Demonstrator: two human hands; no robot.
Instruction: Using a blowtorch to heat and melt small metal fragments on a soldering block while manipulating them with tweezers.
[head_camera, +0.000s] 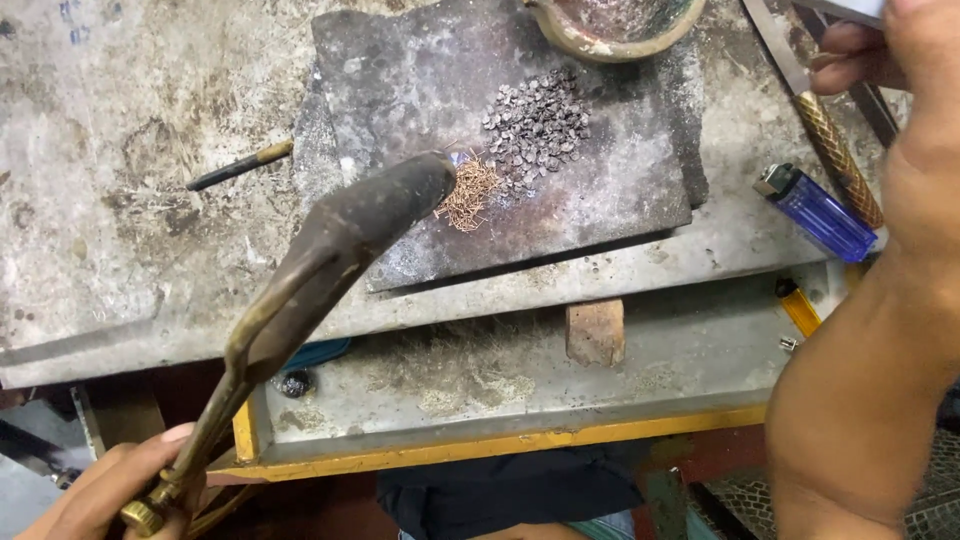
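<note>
At the lower left, the left hand (105, 492) wraps its fingers around the brass base of a blowtorch (330, 260), thumb lying along the stem. The torch slants up and right, its blackened nozzle pointing at a small heap of thin copper-coloured wire bits (467, 193) with a faint blue flame at the tip. That heap lies on a dark grey slab (400, 80), just beside a larger pile of small dark metal pieces (535, 125). Left of the slab, a thin dark rod (238, 166) rests on the stained worktable (110, 150). A worn bowl (610, 28) sits at the slab's top edge. Below, a small reddish block (595, 331) stands on the lower shelf. To the right, a blue translucent lighter (818, 212) lies near a yellow one (798, 306). The right hand (880, 45), at the top right corner, curls its fingers around a flat metal tool with a patterned brass handle (835, 145).
</note>
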